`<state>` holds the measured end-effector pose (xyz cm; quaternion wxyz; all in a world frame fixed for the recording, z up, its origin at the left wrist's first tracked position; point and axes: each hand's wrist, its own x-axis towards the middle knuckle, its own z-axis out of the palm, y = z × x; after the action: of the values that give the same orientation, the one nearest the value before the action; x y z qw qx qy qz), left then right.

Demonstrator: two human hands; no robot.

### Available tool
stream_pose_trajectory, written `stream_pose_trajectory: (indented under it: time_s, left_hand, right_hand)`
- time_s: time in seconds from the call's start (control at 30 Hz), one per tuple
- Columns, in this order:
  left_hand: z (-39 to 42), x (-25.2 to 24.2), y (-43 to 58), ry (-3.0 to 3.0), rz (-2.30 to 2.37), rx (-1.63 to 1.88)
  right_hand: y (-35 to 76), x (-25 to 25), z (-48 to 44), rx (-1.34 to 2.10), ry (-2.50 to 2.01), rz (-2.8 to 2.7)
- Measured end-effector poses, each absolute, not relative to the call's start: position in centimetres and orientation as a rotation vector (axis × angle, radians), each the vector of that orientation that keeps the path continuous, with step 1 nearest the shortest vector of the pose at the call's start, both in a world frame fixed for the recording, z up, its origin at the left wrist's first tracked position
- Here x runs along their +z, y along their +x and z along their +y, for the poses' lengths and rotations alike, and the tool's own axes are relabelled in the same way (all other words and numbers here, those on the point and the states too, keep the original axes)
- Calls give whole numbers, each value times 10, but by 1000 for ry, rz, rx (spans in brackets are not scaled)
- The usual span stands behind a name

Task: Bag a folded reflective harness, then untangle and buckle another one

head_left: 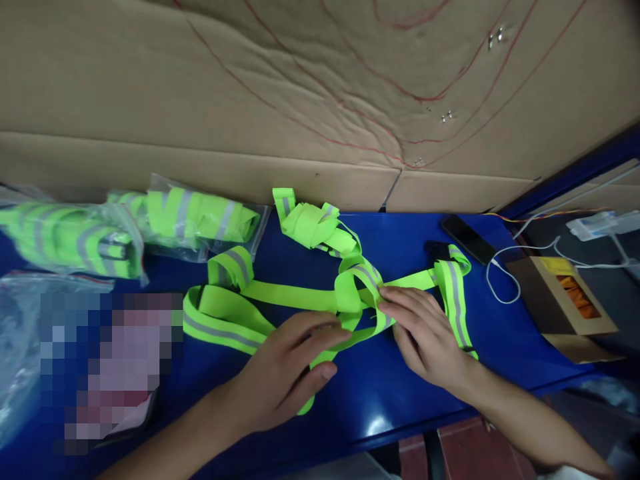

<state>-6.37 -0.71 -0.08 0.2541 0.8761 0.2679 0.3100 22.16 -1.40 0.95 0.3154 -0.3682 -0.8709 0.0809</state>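
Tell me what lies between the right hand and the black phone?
Part of the green strap lies between the right hand and the black phone, in the head view.

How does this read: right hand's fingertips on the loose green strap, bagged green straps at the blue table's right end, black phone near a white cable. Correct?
Not quite: the head view shows the bagged green straps at the blue table's left end. Rest stands: right hand's fingertips on the loose green strap, black phone near a white cable.
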Motion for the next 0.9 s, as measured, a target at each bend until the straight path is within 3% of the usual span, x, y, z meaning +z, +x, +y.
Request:
stream_pose_trajectory:
  time_s: [0.3,0.57,0.67,0.9]
  left_hand:
    - [2,-19,-65,2316,1055,613]
    - [5,-22,-61,2627,1292,399]
    - [4,-26,-61,2687,1347,369]
    - [5,-28,-59,2691,1426,366]
  right_hand:
    - [229,14,-14,134,-956,-2144]
    - [237,35,-24,790,-1109,-2073]
    - [237,42,-20,925,-960,-2241]
    - [226,37,-19,536,-744,-2579]
